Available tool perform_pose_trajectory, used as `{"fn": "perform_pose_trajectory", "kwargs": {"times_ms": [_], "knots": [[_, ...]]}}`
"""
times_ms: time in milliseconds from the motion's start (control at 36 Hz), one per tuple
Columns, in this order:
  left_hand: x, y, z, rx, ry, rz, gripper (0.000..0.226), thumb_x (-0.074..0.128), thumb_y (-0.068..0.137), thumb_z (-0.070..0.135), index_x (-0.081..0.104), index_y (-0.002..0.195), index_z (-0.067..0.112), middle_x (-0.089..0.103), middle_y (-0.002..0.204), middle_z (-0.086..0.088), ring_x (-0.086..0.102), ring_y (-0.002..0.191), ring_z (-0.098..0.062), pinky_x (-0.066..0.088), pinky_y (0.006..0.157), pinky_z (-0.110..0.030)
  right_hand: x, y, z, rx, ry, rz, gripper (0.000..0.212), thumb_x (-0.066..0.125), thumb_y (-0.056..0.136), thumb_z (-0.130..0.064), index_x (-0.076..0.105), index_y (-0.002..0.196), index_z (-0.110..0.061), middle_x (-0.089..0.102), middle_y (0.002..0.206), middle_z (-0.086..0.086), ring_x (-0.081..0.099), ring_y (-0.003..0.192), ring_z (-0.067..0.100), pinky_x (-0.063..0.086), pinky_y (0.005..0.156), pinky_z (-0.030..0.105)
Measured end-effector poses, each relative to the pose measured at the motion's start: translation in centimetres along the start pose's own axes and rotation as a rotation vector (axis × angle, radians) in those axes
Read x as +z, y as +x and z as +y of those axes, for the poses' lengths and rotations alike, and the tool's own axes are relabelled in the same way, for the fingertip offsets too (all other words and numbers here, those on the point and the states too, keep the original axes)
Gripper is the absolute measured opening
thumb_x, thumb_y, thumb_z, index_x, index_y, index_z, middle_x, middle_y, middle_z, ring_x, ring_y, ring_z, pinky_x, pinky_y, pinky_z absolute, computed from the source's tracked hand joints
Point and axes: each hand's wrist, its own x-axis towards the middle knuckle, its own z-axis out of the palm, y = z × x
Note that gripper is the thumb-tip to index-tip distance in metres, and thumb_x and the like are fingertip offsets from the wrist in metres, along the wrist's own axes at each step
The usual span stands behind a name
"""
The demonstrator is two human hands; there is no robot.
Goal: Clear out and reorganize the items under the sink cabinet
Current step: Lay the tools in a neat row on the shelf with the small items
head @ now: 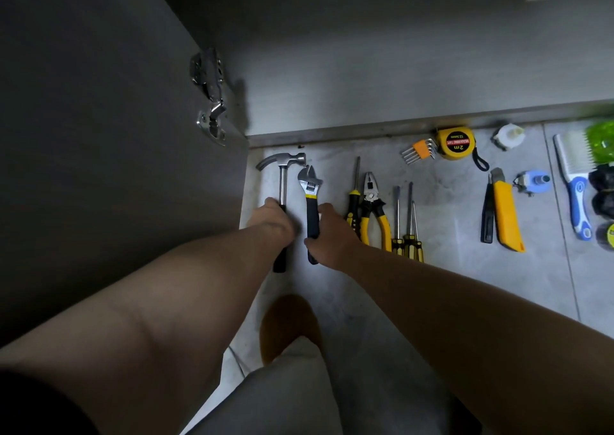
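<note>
- left hand (277,218) lies wrapped over the black grip of the claw hammer (282,182); right hand (332,232) closes thumb and fingers round the dark handle of the adjustable wrench (310,185); both tools lie on the tiled floor (432,285), at the left end of a row of tools just in front of the open cabinet
- the hammer is top-heavy (steel head, thin shaft); lifted from mid-handle it could dip nose-down and knock the wrench's head, which sits right beside it
- the open cabinet door (99,135) and its steel hinge (211,102) stand close to the left arm; a wide swing of the hammer could strike them
- the right hand's knuckles are just beside a yellow-and-black screwdriver (354,202) and the pliers (373,208); a careless lift could push them out of line
- hammer head and wrench head are polished, rounded metal, likely slick; both handles look like matte rubber, good for grip; the floor is hard, mottled grey tile, so a dropped tool would bounce or chip it
</note>
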Motion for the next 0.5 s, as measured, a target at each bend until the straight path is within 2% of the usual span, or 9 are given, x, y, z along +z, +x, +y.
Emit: {"fn": "perform_pose_trajectory", "kwargs": {"times_ms": [56, 139, 250, 361, 417, 472, 500], "knots": [[0.0, 0.0, 0.0, -0.001, -0.005, 0.001, 0.037, 0.048, 0.097, 0.009, 0.046, 0.134, 0.011, 0.057, 0.128, -0.017, 0.059, 0.117, -0.037, 0.057, 0.087, -0.045, 0.1, -0.2, -0.1, -0.007, -0.004, 0.002, 0.055, 0.069, 0.087, -0.011, 0.039, 0.133, -0.008, 0.057, 0.122, 0.017, 0.06, 0.112, 0.035, 0.054, 0.091, 0.045], [-0.3, 0.3, 0.1, -0.032, -0.013, -0.006, 0.039, 0.05, 0.098, 0.009, 0.044, 0.136, 0.009, 0.057, 0.132, -0.018, 0.057, 0.122, -0.038, 0.055, 0.096, -0.049, 0.2, -0.3, -0.2, -0.008, -0.02, -0.01, 0.059, 0.07, 0.087, -0.012, 0.039, 0.138, -0.007, 0.053, 0.128, 0.016, 0.057, 0.115, 0.035, 0.053, 0.093, 0.045], [-0.7, 0.5, 0.1, -0.053, -0.013, -0.019, 0.039, 0.052, 0.098, 0.009, 0.044, 0.136, 0.007, 0.055, 0.136, -0.021, 0.057, 0.124, -0.041, 0.053, 0.099, -0.051, 0.0, -0.3, -0.3, -0.018, -0.034, -0.027, 0.057, 0.068, 0.087, -0.013, 0.041, 0.137, -0.007, 0.054, 0.128, 0.018, 0.054, 0.118, 0.036, 0.051, 0.097, 0.046], [-0.8, 0.7, -0.3, -0.05, -0.008, 0.009, 0.039, 0.05, 0.099, 0.01, 0.044, 0.138, 0.007, 0.054, 0.138, -0.023, 0.054, 0.127, -0.041, 0.053, 0.1, -0.05, -0.4, -0.8, -0.1, -0.053, -0.028, -0.023, 0.059, 0.064, 0.09, -0.01, 0.039, 0.143, -0.009, 0.049, 0.132, 0.016, 0.052, 0.122, 0.033, 0.049, 0.092, 0.037], [-0.6, 0.7, -0.2, -0.056, -0.008, 0.042, 0.04, 0.048, 0.099, 0.01, 0.042, 0.139, 0.008, 0.052, 0.139, -0.023, 0.054, 0.128, -0.039, 0.051, 0.102, -0.046, -0.9, -1.5, 0.3, -0.118, -0.047, 0.042, 0.058, 0.06, 0.091, -0.007, 0.04, 0.146, -0.011, 0.044, 0.138, 0.013, 0.053, 0.123, 0.028, 0.05, 0.092, 0.028], [-0.5, 0.4, 0.3, -0.073, 0.002, 0.127, 0.036, 0.043, 0.102, 0.012, 0.04, 0.138, 0.008, 0.05, 0.139, -0.022, 0.053, 0.128, -0.038, 0.047, 0.102, -0.044, -1.8, -2.2, 0.7, -0.22, -0.115, 0.208, 0.046, 0.057, 0.09, -0.006, 0.05, 0.134, -0.014, 0.047, 0.131, 0.008, 0.061, 0.107, 0.024, 0.046, 0.075, 0.019], [-0.5, 0.2, 0.6, -0.071, 0.004, 0.177, 0.032, 0.04, 0.104, 0.013, 0.04, 0.135, 0.008, 0.049, 0.139, -0.021, 0.052, 0.128, -0.037, 0.045, 0.102, -0.044, -2.3, -2.4, 1.0, -0.253, -0.172, 0.311, 0.04, 0.056, 0.089, -0.007, 0.051, 0.127, -0.016, 0.047, 0.128, 0.007, 0.062, 0.098, 0.025, 0.045, 0.07, 0.022]]}}
